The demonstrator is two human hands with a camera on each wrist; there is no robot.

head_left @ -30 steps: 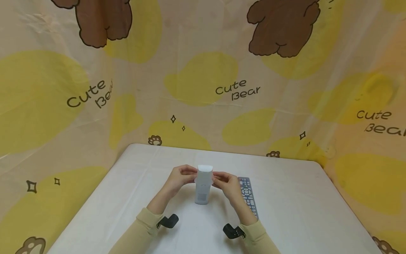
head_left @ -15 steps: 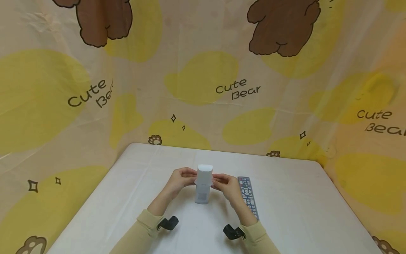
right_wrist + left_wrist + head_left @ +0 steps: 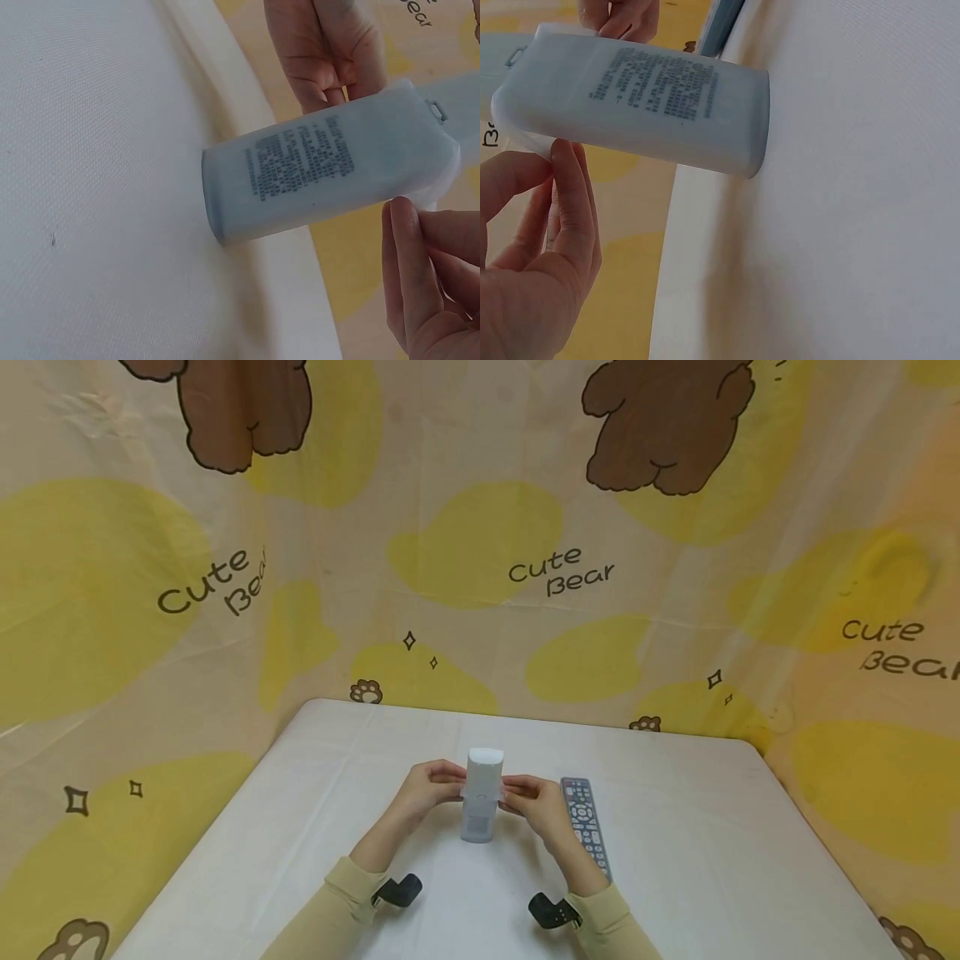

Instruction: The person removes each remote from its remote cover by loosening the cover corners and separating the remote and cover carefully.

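Observation:
A white remote control (image 3: 485,770) stands upright on the white table (image 3: 360,793), its lower part inside a translucent sleeve (image 3: 477,825). Printed text shows through the sleeve in both wrist views. My left hand (image 3: 423,789) pinches the sleeve's upper edge on the left between thumb and fingers. On the opposite side, my right hand (image 3: 543,814) pinches the same edge. In the left wrist view, the sleeve's rim flares out at the left hand's fingertips (image 3: 561,150). Above the rim, the remote's upper part is bare.
A grey-blue remote control (image 3: 585,818) with many buttons lies face up just right of my right hand, its lower end by the wrist. Black wrist cameras (image 3: 401,891) hang below both wrists. A patterned yellow cloth (image 3: 465,543) rises behind the table.
Both hands have moved slightly down along the white remote, and the sleeve's rim came down with them, baring more of the remote's upper part. The grey-blue remote has not moved.

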